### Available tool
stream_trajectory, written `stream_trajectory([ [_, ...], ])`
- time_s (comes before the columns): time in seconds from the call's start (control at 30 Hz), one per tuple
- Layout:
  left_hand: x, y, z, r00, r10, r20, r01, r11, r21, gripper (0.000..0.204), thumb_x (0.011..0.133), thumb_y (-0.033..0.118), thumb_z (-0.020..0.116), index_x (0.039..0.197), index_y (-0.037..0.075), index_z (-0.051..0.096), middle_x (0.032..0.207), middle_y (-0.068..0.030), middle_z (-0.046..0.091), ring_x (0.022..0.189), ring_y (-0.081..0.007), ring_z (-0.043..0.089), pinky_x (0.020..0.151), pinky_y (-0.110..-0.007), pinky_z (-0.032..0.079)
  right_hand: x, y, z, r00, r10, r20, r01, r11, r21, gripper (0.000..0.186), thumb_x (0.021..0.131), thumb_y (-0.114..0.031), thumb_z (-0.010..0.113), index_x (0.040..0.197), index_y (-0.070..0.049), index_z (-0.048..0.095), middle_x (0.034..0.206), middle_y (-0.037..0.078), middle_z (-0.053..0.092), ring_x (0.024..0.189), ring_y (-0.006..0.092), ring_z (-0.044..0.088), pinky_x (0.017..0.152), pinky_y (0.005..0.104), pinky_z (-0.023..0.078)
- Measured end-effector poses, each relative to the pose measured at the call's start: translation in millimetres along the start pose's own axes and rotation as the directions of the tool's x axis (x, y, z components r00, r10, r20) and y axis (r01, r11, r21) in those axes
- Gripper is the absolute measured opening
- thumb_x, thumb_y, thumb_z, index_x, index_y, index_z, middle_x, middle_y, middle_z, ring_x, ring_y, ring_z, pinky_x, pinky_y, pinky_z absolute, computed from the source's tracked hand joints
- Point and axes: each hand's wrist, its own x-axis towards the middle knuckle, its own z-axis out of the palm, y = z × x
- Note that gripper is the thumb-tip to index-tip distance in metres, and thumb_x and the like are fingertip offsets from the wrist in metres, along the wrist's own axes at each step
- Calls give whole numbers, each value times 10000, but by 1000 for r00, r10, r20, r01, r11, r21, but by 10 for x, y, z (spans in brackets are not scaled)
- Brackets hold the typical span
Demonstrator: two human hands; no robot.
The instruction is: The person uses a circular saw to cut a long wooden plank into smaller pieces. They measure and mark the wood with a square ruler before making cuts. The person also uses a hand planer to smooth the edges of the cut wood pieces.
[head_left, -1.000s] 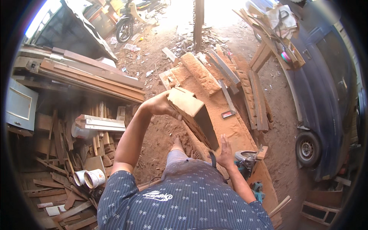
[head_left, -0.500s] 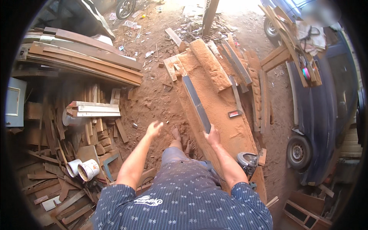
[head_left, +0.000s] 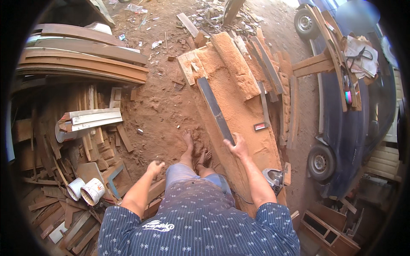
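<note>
Standing barefoot beside the worktop point(head_left: 260, 149), the person has the left grip point(head_left: 156, 167) out by the thigh, fingers curled in, nothing visible held. A power tool point(head_left: 273, 176) with a rounded grey guard sits at the near right of the worktop, apart from both hands. The right grip point(head_left: 238, 147) is at the near end of a long dark timber strip point(head_left: 215, 111), thumb and fingers about that end; whether they clasp it firmly cannot be determined. The strip lies lengthwise along the left side of the sawdust-coated worktop. Progress, as judged: placement of the strip appears largely complete, the hand not yet clear of it; no cut through it is evident, and the extent of outstanding work cannot be established. A small red-and-black box point(head_left: 260, 126) rests to its right. Farther off lies a thick sawdust-covered block point(head_left: 235, 66), with scrap wood point(head_left: 209, 19) littering the ground beyond.
</note>
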Motion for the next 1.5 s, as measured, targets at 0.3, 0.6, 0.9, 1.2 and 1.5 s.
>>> stream_trajectory([
  [0.3, -469, 2914, 764, 940, 339, 31, -333, 934, -133, 1142, 815, 686, 750, 1522, -111, 340, 1491, -298, 505, 1415, -367, 485, 1163, -417, 412, 1034, 1766, -330, 540, 833, -118, -776, 548, 314, 659, 803, -390, 850, 1204, 60, 584, 1008, 198, 722, 862, 337, 734, 725, 440, 602],
  [0.6, -621, 3764, 2051, 928, 154, -341, -336, 742, -581, 778, 766, 256, 791, 1372, -63, 422, 1250, -277, 638, 1160, -350, 656, 996, -433, 514, 1140, 1693, -342, 411, 910, -48, -748, 367, 553, 638, 802, -346, 824, 1170, 68, 509, 906, 149, 692, 570, 225, 658, 426, 337, 518],
  [0.9, -1523, 3221, 893, 835, 308, -457, -502, 767, -400, 860, 763, 320, 758, 1486, -4, 423, 1250, -258, 672, 1181, -345, 663, 1034, -422, 516, 116, 522, -781, 708, 701, 84, -236, 123, 964, 166, 1001, -254, 694, 985, -99, 638, 890, 32, 675, 715, 102, 612, 515, 265, 473],
  [1.2, -1838, 3402, 47, 854, 402, -330, -517, 725, -455, 584, 764, 325, 757, 1237, -5, 664, 1119, -171, 743, 1028, -260, 715, 938, -376, 540, 484, -354, -526, 925, -306, 225, 44, 674, 737, 299, 944, -92, 731, 1214, 18, 663, 1103, 78, 736, 948, 129, 667, 797, 319, 560],
  [1.5, -1782, 3401, -460, 877, 380, -294, -479, 739, -473, 333, 764, 303, 749, 968, 39, 751, 884, -89, 744, 822, -168, 687, 790, -335, 533, 941, -1191, -559, 778, -416, 470, 14, 760, 650, 350, 968, -96, 693, 1300, 7, 650, 1129, 81, 738, 1006, 129, 664, 892, 319, 559],
])
